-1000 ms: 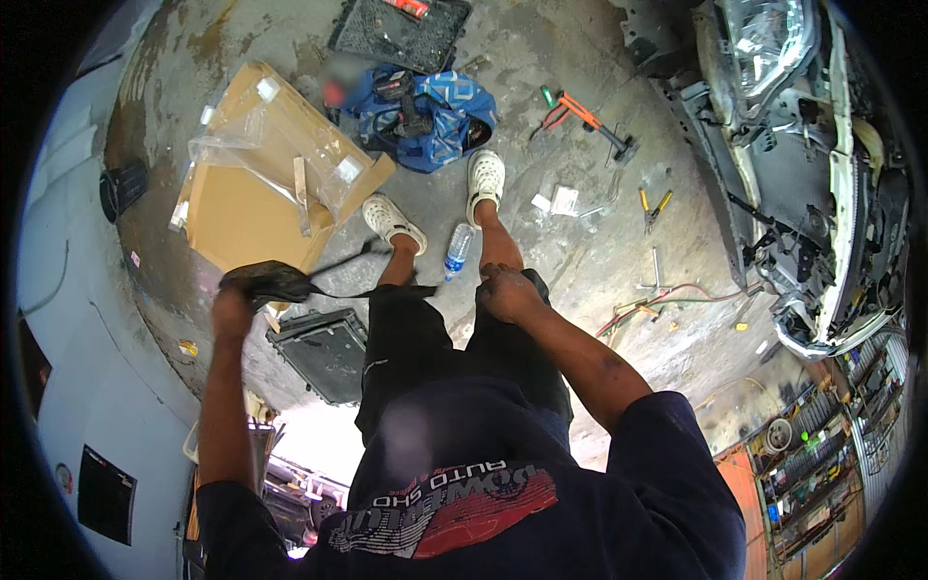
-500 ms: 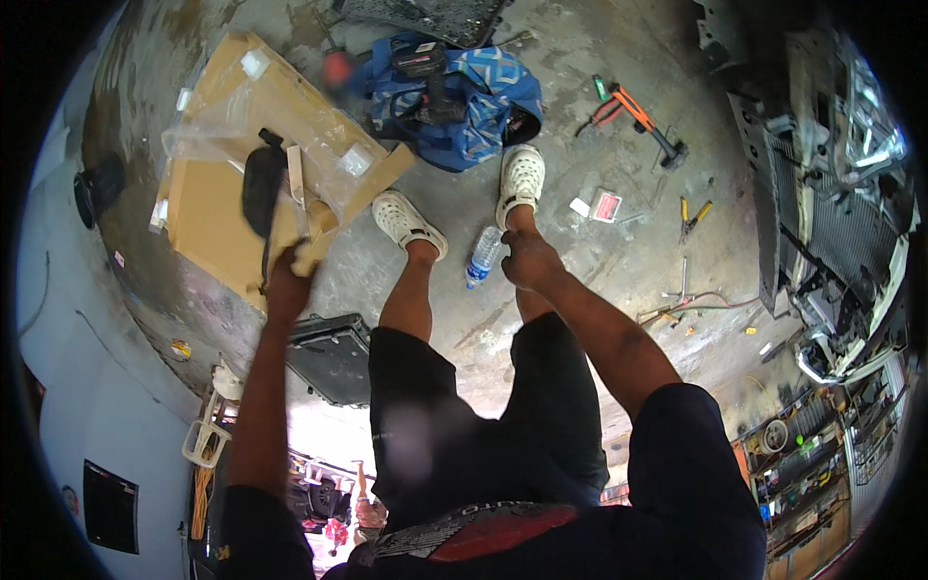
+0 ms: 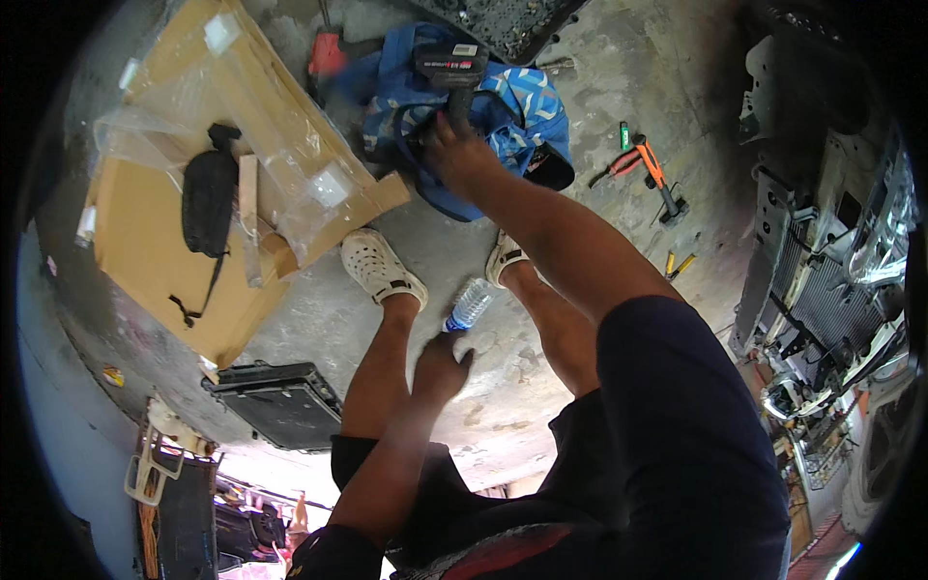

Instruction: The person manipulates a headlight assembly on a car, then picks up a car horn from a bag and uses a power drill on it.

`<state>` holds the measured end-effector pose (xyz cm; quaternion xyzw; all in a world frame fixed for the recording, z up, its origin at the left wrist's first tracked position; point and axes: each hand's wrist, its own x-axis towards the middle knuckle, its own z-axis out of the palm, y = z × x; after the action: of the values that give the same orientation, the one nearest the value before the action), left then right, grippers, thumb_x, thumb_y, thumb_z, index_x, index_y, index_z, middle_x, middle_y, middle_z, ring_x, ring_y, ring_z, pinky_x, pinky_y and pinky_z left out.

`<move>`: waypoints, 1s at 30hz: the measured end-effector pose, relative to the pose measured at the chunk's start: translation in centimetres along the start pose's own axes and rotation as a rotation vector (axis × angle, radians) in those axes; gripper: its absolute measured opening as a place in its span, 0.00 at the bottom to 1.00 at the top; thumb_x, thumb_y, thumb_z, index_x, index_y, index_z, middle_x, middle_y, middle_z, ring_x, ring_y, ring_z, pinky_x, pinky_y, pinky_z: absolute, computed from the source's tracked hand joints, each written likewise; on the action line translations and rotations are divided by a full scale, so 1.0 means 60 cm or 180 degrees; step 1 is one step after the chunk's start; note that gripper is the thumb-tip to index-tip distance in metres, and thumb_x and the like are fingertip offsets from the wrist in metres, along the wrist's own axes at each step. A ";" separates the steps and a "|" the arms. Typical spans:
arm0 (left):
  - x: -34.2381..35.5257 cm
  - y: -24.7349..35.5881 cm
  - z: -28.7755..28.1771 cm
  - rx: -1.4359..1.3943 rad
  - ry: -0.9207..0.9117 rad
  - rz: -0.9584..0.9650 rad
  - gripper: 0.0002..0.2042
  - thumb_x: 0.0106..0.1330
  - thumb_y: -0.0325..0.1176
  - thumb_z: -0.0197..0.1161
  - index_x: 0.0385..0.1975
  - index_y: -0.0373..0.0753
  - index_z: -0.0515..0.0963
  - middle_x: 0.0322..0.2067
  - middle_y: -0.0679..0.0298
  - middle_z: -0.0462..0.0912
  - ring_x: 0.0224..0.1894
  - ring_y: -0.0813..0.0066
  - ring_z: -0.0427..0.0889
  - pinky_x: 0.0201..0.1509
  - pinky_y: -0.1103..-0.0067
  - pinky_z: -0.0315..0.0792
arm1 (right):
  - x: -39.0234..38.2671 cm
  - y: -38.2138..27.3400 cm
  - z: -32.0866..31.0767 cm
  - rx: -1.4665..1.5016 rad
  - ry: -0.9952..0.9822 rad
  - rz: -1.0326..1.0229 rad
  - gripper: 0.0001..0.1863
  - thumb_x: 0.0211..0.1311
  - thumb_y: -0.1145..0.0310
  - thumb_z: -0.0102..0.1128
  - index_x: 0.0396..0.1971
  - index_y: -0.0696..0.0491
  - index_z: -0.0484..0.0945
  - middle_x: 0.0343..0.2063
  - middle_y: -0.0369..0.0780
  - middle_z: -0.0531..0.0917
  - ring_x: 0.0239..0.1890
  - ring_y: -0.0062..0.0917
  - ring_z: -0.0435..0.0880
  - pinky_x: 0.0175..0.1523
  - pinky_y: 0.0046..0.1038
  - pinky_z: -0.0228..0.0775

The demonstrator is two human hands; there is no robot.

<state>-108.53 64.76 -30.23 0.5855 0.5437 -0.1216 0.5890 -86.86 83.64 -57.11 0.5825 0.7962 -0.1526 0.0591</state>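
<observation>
Moved: since the earlier frame the right hand (image 3: 454, 155) has reached forward to the blue bag (image 3: 503, 126); the black part (image 3: 208, 203) now lies released on the cardboard (image 3: 155, 251).
Right hand: fingers closed around the handle of a black power tool (image 3: 452, 72), held upright over the bag on the concrete floor (image 3: 580, 48).
Left hand: (image 3: 440, 367) loosely open, holding nothing, near the left knee, just beside a plastic bottle (image 3: 471, 304).
Nearby: orange pliers (image 3: 643, 159) lie well right of the bag.

Blue bag (image 3: 512, 106) with white zigzag pattern, white shoes (image 3: 382, 266), brown cardboard (image 3: 155, 242), orange-handled pliers (image 3: 643, 159)
</observation>
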 end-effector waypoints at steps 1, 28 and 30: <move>0.022 0.007 -0.027 0.0138 -0.0101 -0.0383 0.18 0.66 0.37 0.72 0.53 0.39 0.81 0.43 0.53 0.86 0.47 0.53 0.85 0.54 0.62 0.79 | 0.029 -0.009 -0.002 -0.0443 -0.0174 -0.0208 0.20 0.66 0.64 0.59 0.57 0.47 0.84 0.61 0.39 0.80 0.71 0.37 0.69 0.74 0.52 0.59; 0.216 0.036 -0.205 -0.0455 0.2155 -0.0042 0.14 0.71 0.28 0.64 0.53 0.31 0.82 0.47 0.52 0.87 0.46 0.63 0.86 0.53 0.71 0.79 | -0.342 -0.038 -0.346 0.1875 -0.1527 0.0773 0.22 0.52 0.71 0.63 0.46 0.68 0.75 0.46 0.55 0.80 0.51 0.48 0.80 0.55 0.43 0.77; 0.293 0.067 -0.258 -0.0264 0.2104 0.0128 0.13 0.71 0.28 0.64 0.51 0.31 0.83 0.46 0.50 0.87 0.48 0.59 0.87 0.54 0.70 0.80 | -0.378 -0.101 -0.387 0.2304 -0.1713 0.1079 0.21 0.55 0.72 0.61 0.47 0.67 0.75 0.47 0.57 0.79 0.52 0.50 0.80 0.56 0.45 0.77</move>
<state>-106.44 87.29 -37.48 0.5793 0.6981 0.1089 0.4063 -83.53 68.57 -27.92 0.6270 0.5423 -0.5534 0.0805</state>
